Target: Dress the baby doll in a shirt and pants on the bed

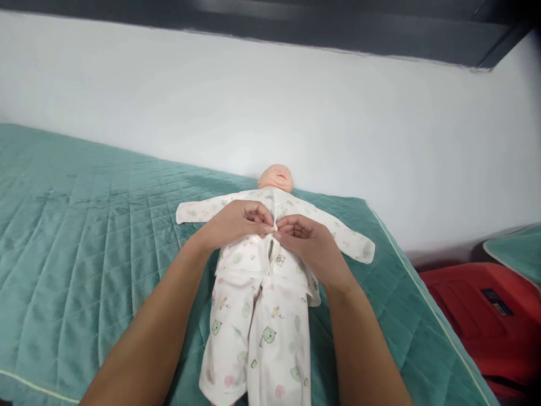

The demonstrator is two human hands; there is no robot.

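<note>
Here, above green quilting [105,237] by a white wall [169,96], left hand [240,220] and right hand [307,239] pinch a doll's [276,179] shirt [240,257].

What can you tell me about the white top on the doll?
The white top looks like soft cloth, printed with small animals and pastel spots. The doll wears it over matching trousers, lying face up, long sleeves spread sideways on the green quilted cover. The left hand and right hand pinch its front near the middle; below them, the front opening gapes.
</note>
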